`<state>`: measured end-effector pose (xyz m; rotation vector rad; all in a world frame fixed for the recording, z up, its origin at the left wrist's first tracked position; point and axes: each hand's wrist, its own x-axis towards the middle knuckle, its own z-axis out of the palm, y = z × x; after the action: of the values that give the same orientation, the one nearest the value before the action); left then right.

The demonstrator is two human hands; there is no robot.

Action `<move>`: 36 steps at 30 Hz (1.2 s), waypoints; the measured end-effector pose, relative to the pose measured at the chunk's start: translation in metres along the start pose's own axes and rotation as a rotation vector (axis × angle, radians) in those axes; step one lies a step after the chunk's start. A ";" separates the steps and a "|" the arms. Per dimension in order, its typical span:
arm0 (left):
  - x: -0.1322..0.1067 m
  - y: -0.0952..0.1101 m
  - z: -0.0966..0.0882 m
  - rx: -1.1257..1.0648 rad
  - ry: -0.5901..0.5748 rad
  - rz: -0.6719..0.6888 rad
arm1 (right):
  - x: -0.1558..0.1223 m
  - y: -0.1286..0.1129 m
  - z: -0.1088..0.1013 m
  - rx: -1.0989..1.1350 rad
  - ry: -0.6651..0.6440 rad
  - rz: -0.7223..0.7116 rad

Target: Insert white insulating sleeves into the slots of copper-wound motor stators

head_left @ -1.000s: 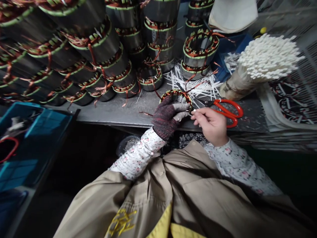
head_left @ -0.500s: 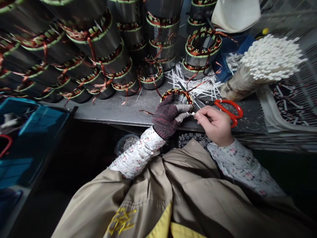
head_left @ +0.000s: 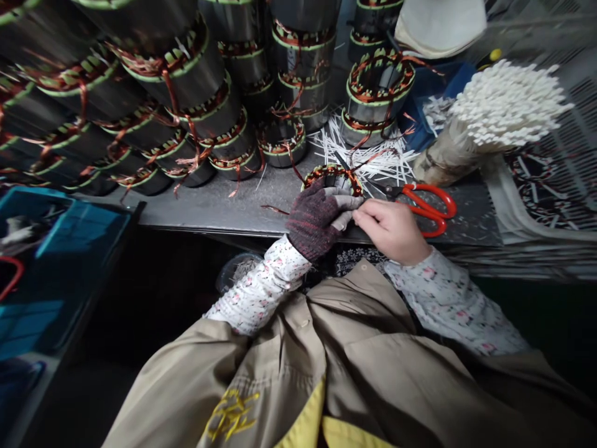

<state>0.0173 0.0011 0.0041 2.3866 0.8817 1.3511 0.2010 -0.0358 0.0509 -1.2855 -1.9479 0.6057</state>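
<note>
A small motor stator (head_left: pixel 334 179) with copper windings and a pale green rim sits near the bench's front edge. Over its near side lies my left hand (head_left: pixel 314 221), in a dark glove with pale finger ends; its fingers are bent round the rim. My bare right hand (head_left: pixel 390 229) meets those fingertips at the stator's near right, thumb and forefinger pinched. The thin white cable tie in that pinch is covered by the fingers now. Just behind the right hand lie red-handled scissors (head_left: pixel 431 208), blades toward the stator.
Stacked stators (head_left: pixel 186 81) fill the back and left. Loose white ties (head_left: pixel 380 154) lie behind the work. At right stand a bundle of white ties (head_left: pixel 510 102) and a pale basket (head_left: pixel 536 227). A blue bin (head_left: pixel 88 230) is at far left.
My right hand has moved left and slightly up, against the left fingertips. The white tie's end, visible between the hands before, is hidden. My left hand has stayed nearly in place.
</note>
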 end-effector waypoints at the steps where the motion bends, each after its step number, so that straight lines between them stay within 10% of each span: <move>1: 0.000 0.001 0.000 0.019 0.008 0.001 | -0.001 -0.002 -0.005 0.111 -0.004 0.015; 10: -0.005 -0.001 -0.002 0.204 0.055 0.034 | -0.015 -0.007 -0.014 0.928 -0.060 0.211; 18: -0.009 0.023 0.023 0.344 0.050 0.011 | 0.036 0.005 0.004 0.813 0.211 0.072; 24: -0.011 0.030 -0.006 0.467 -0.061 0.093 | 0.016 0.024 0.019 0.033 0.252 -0.141; 36: 0.067 0.031 -0.064 0.561 -1.012 -0.043 | 0.001 0.061 0.036 0.070 0.224 -0.295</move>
<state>0.0006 0.0137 0.0999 2.8647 1.0129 -0.2650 0.2089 -0.0104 -0.0152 -0.9544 -1.8641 0.3617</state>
